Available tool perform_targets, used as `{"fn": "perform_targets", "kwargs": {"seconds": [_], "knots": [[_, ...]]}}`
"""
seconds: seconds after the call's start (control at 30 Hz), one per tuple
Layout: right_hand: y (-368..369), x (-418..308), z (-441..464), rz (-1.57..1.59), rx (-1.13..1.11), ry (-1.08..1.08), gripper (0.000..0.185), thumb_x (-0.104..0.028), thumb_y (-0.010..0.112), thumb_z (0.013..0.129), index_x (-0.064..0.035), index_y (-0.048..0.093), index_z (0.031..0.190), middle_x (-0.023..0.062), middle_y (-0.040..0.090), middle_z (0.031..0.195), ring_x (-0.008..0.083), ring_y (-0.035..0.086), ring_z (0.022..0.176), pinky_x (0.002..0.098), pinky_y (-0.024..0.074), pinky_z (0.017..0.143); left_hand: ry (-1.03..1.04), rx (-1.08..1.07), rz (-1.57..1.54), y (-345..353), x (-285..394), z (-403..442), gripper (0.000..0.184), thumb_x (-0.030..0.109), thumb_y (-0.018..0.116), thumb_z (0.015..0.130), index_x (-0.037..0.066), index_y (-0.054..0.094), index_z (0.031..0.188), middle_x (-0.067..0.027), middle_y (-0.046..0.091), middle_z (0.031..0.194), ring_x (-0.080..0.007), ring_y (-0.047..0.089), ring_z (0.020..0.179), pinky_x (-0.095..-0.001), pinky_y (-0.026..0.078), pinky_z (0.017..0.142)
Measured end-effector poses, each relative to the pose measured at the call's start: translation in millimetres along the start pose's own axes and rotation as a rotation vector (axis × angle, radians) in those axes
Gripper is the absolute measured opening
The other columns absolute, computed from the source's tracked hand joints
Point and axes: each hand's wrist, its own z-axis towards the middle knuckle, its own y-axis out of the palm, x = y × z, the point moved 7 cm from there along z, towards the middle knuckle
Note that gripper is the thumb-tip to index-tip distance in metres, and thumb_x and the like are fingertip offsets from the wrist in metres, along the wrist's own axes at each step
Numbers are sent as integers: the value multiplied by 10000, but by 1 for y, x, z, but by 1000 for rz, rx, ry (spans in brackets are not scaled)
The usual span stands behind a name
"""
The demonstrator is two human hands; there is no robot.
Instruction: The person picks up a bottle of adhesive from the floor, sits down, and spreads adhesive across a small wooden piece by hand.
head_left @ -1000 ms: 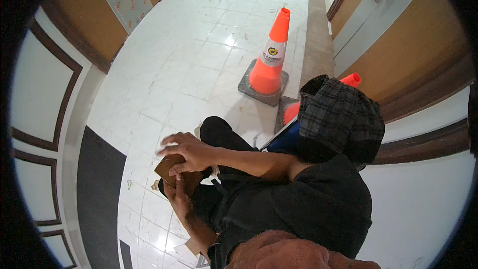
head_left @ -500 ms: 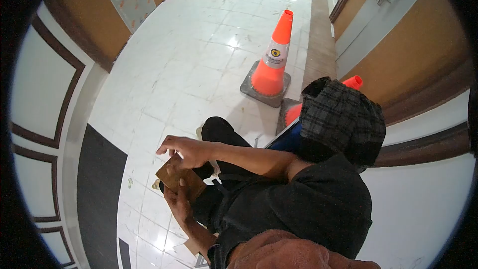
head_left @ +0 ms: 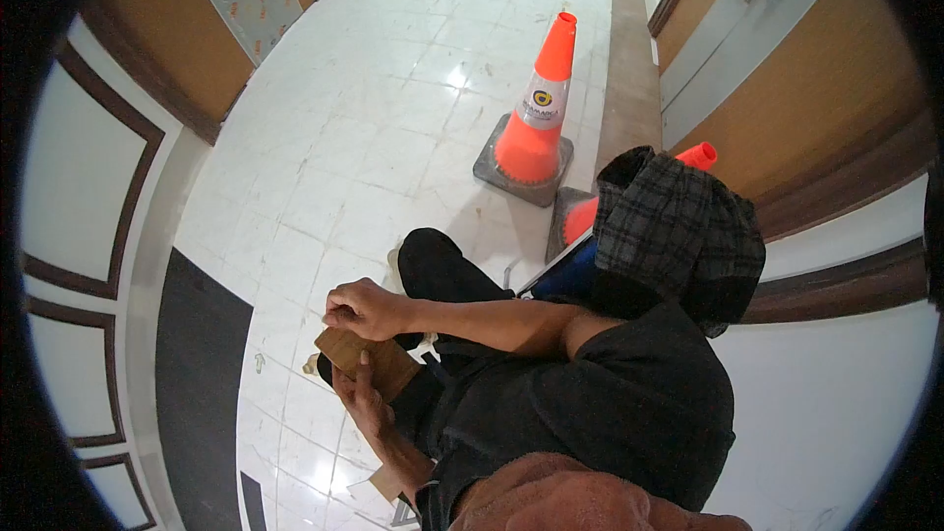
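Observation:
A flat brown piece [head_left: 391, 364], wood-like in colour, is tilted above my dark-clothed legs. My left hand [head_left: 364, 400] grips it from the near side, with the thumb lying on its face. Over its upper left corner is my right hand [head_left: 369, 310], fingers curled together in a pinch. Whether anything small is between those fingers is hidden.
An orange cone [head_left: 532, 128] stands on the white tiled floor [head_left: 383, 138]; a second cone [head_left: 580, 219] is partly behind a dark checked cloth [head_left: 678, 236]. A light brown scrap [head_left: 385, 484] lies by my left forearm. Panelled walls flank the floor.
My right hand's fingers, spread and raised earlier, are now curled together at the brown piece's upper corner. The piece and my left hand have shifted slightly rightward in view.

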Motion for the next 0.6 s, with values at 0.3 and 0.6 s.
{"fn": "perform_targets", "kwargs": {"seconds": [0.3, 0.6], "knots": [[-4, -27, -8, -77, 97, -299, 266, -226, 693, 941, 23, 626, 878, 178, 679, 833, 320, 665, 763, 415, 502, 680, -39, 1, -100, -13, -7, 4, 490, 126, 661, 928, -30, 483, 1357, -135, 629, 1219, -230, 642, 1073, -365, 507, 932], [-3, -7, 3, -17, 45, 73, 353, -304, 695, 942, 14, 610, 816, 194, 663, 743, 281, 686, 687, 411, 486, 591, -7, 16, 39, -9, -5, 0, 541, 167, 709, 902, -19, 484, 1358, -157, 614, 1190, -264, 641, 992, -387, 552, 853]]}}
